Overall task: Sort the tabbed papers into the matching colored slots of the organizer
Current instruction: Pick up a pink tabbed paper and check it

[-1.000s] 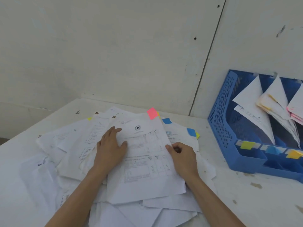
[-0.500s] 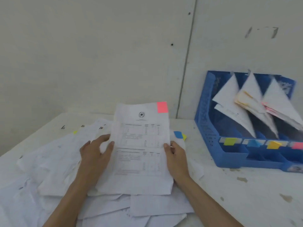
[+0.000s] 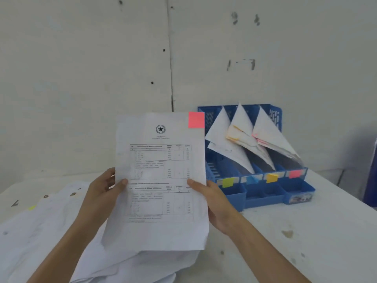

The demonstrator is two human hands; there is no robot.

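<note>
Pink-tabbed sheet (image 3: 161, 180), flat on the pile (image 3: 51, 231) a second ago, now stands upright at frame centre, its side edges pinched by the left hand (image 3: 102, 193) and right hand (image 3: 213, 202). Likely destination: the pink-marked slot (image 3: 295, 173), rightmost in the organizer (image 3: 263, 201).

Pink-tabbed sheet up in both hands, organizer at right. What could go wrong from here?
The pink-labelled slot sits rightmost in the organizer; the sheet might land in the yellow-labelled slot beside it.
Filed papers lean across the slots and could snag the sheet, pinched at its side edges by left hand and right hand.
</note>
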